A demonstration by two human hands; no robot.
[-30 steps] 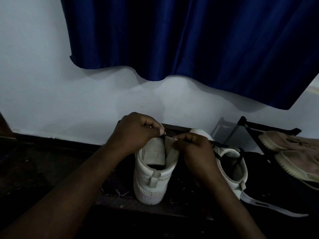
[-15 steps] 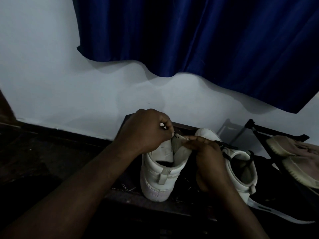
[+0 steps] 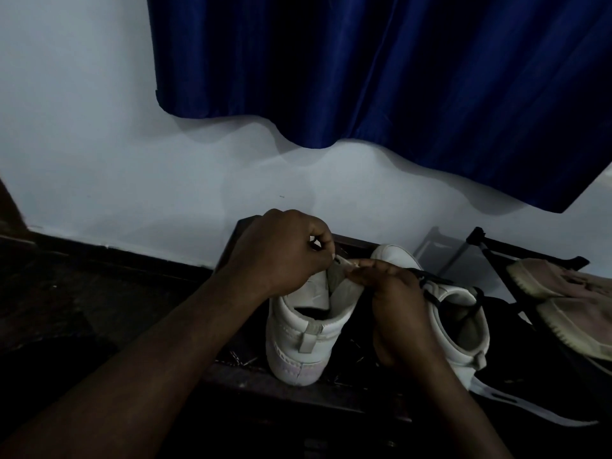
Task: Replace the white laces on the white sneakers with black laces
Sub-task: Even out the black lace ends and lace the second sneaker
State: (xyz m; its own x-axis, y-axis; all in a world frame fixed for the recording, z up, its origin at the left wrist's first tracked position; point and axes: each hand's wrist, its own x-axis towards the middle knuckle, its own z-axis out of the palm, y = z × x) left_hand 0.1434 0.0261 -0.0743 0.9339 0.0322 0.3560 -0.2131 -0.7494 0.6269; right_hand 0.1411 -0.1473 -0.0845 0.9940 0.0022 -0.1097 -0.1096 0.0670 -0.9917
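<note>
Two white sneakers stand heel-toward-me on a dark low stand. The left sneaker [image 3: 299, 339] is under both hands. My left hand [image 3: 281, 250] curls over its tongue area and pinches a white lace end [image 3: 341, 260]. My right hand [image 3: 394, 303] pinches the shoe's upper right edge right beside that lace end. The right sneaker [image 3: 463, 313] carries a black lace [image 3: 430, 279] across its top. The left sneaker's front is hidden by my hands.
A dark wooden stand [image 3: 251, 382] holds the shoes against a white wall [image 3: 132, 160]. A blue curtain [image 3: 397, 77] hangs above. At right, a black rack [image 3: 496, 246] holds pinkish shoes [image 3: 569, 303]. A white-soled dark shoe [image 3: 530, 405] lies lower right.
The view has shifted left, so shoes and hands sit further right in frame. My hands stay pinched at the top of the left sneaker, fingertips a little closer together.
</note>
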